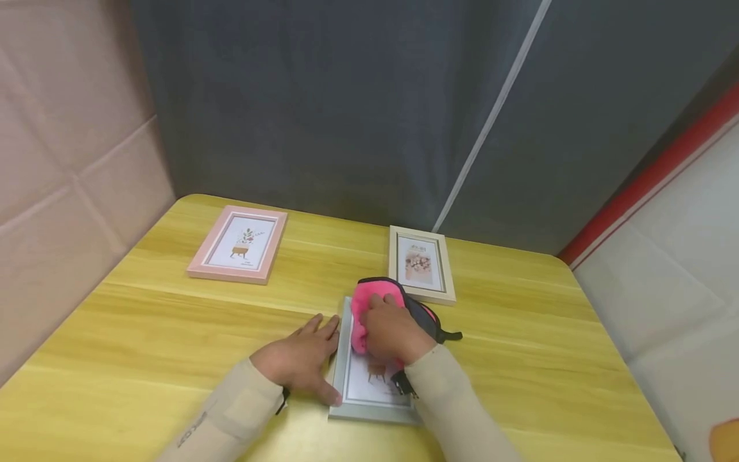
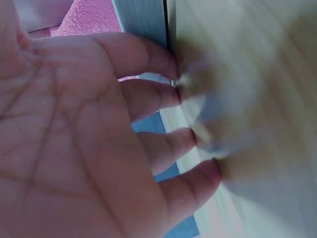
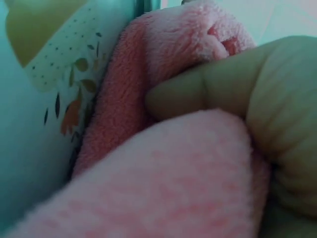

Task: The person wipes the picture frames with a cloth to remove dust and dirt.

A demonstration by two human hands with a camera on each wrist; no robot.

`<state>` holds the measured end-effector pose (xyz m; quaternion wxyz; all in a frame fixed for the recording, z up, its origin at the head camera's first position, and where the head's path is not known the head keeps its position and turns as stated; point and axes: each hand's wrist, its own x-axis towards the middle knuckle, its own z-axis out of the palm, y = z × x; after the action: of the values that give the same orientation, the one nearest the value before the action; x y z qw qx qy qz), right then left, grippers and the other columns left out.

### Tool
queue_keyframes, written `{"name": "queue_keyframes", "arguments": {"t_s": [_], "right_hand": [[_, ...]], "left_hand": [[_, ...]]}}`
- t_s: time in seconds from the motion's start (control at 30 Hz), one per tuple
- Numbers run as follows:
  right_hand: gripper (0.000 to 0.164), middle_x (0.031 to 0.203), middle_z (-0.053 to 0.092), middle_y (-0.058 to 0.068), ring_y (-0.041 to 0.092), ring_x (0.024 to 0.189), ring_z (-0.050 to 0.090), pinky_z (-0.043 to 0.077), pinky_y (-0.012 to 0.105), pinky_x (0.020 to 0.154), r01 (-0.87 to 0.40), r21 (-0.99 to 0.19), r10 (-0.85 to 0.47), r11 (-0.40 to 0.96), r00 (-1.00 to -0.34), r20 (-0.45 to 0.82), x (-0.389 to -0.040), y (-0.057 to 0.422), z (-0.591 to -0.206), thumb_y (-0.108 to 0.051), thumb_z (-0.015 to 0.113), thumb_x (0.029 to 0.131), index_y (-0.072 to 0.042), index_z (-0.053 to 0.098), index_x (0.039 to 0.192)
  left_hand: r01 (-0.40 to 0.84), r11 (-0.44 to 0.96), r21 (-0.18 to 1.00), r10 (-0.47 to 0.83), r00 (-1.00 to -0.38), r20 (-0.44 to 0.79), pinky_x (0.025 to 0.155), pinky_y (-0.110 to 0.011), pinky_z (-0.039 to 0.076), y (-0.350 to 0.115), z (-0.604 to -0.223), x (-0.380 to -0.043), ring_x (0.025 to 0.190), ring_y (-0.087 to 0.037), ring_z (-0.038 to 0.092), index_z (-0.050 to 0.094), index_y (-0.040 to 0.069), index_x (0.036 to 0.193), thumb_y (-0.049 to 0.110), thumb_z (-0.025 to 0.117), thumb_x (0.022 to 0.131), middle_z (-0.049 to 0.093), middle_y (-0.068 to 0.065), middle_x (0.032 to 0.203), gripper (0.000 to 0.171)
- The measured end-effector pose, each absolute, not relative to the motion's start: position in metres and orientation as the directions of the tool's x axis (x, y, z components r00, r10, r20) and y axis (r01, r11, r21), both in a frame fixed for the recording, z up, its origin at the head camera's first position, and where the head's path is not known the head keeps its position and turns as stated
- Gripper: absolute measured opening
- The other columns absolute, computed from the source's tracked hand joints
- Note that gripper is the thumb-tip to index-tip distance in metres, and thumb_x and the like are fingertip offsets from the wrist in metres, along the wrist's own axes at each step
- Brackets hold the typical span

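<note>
A light blue-grey picture frame [image 1: 369,412] lies face up on the table, its print partly covered. My right hand [image 1: 392,330] grips a fluffy pink cloth [image 1: 360,300] with dark edging and a dark back, bunched over the upper part of the frame. In the right wrist view, the thumb sinks into folds of the cloth [image 3: 193,173], which lies against the printed picture [image 3: 34,124]. Fingers spread, my left hand [image 1: 303,362] rests along the frame's left edge, thumb by its lower left corner. Its fingertips [image 2: 210,173] show at the frame's side in the left wrist view.
A pink picture frame [image 1: 199,273] lies at the back left of the yellow wood-grain table [image 1: 144,321]. Behind the cloth, a cream picture frame [image 1: 394,256] lies face up. A dark panel [image 1: 323,115] stands along the far edge, with pale walls [image 1: 75,128] at the sides.
</note>
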<state>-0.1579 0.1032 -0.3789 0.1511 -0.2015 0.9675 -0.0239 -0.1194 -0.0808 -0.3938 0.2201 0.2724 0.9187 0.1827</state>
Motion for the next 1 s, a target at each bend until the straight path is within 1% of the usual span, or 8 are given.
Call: {"name": "queue_keyframes", "arguments": {"t_s": [0.13,0.2,0.33,0.43,0.5,0.63,0.77,1.0], "right_hand": [[0.006,0.092,0.049,0.0,0.021,0.088,0.043,0.045,0.032,0.071,-0.382,-0.153,-0.409,0.911,-0.883,-0.232,-0.156,0.109,-0.378,-0.013,0.074,0.081,-0.014,0.07,0.085],[0.011,0.091,0.051,-0.001,0.02,0.087,0.045,0.045,0.032,0.071,-0.374,-0.206,-0.413,0.904,-0.89,-0.196,-0.153,0.114,-0.376,-0.01,0.074,0.078,-0.016,0.07,0.087],[0.03,0.097,0.057,0.0,0.02,0.09,0.052,0.049,0.034,0.08,-0.412,-0.287,-0.45,0.865,-0.89,-0.08,-0.141,0.131,-0.37,-0.004,0.073,0.08,-0.015,0.073,0.108],[0.041,0.11,0.062,0.005,0.022,0.1,0.056,0.049,0.039,0.092,-0.468,-0.302,-0.49,0.831,-0.872,0.002,-0.13,0.141,-0.367,-0.006,0.074,0.083,-0.012,0.07,0.123],[0.044,0.116,0.063,0.007,0.024,0.108,0.057,0.047,0.042,0.098,-0.507,-0.303,-0.524,0.807,-0.851,0.03,-0.121,0.145,-0.365,-0.008,0.075,0.084,-0.01,0.067,0.127],[0.049,0.122,0.063,0.006,0.024,0.115,0.057,0.045,0.042,0.102,-0.556,-0.289,-0.569,0.779,-0.821,0.047,-0.105,0.145,-0.363,-0.007,0.074,0.082,-0.011,0.065,0.13],[0.056,0.121,0.064,0.005,0.022,0.115,0.058,0.047,0.041,0.101,-0.606,-0.252,-0.615,0.755,-0.787,0.053,-0.09,0.14,-0.363,-0.005,0.075,0.077,-0.012,0.064,0.132],[0.05,0.115,0.064,-0.003,0.014,0.106,0.059,0.05,0.034,0.094,-0.675,-0.227,-0.692,0.702,-0.722,0.006,-0.069,0.133,-0.368,-0.008,0.073,0.082,-0.02,0.067,0.13]], "left_hand": [[0.415,0.784,0.462,0.58,-0.755,-0.305,0.118,-0.051,0.019,-0.079,-0.393,-0.118,0.148,-0.042,0.008,0.036,-0.005,0.15,0.052,0.084,0.069,0.021,-0.018,0.162,0.11],[0.414,0.783,0.465,0.58,-0.756,-0.304,0.118,-0.051,0.019,-0.078,-0.393,-0.118,0.148,-0.042,0.008,0.035,-0.005,0.15,0.052,0.084,0.069,0.021,-0.018,0.162,0.11],[0.422,0.781,0.461,0.583,-0.757,-0.294,0.117,-0.051,0.021,-0.076,-0.393,-0.119,0.148,-0.042,0.009,0.036,-0.004,0.15,0.053,0.084,0.068,0.021,-0.017,0.162,0.11],[0.427,0.784,0.45,0.582,-0.759,-0.293,0.116,-0.051,0.024,-0.076,-0.394,-0.12,0.148,-0.041,0.011,0.038,-0.003,0.15,0.056,0.083,0.068,0.022,-0.016,0.162,0.11],[0.427,0.788,0.444,0.579,-0.759,-0.296,0.116,-0.051,0.024,-0.078,-0.394,-0.12,0.148,-0.04,0.011,0.038,-0.003,0.149,0.058,0.083,0.068,0.022,-0.015,0.162,0.111],[0.422,0.77,0.479,0.588,-0.761,-0.274,0.116,-0.052,0.022,-0.084,-0.396,-0.119,0.148,-0.041,0.01,0.04,-0.006,0.147,0.059,0.082,0.07,0.022,-0.018,0.161,0.11],[0.433,0.725,0.536,0.615,-0.757,-0.22,0.116,-0.056,0.021,-0.094,-0.403,-0.117,0.147,-0.045,0.007,0.041,-0.006,0.147,0.059,0.078,0.074,0.02,-0.022,0.161,0.105],[0.428,0.688,0.586,0.629,-0.755,-0.186,0.115,-0.063,0.014,-0.101,-0.407,-0.108,0.147,-0.047,0.003,0.047,0.006,0.148,0.06,0.076,0.075,0.017,-0.023,0.161,0.096]]}}
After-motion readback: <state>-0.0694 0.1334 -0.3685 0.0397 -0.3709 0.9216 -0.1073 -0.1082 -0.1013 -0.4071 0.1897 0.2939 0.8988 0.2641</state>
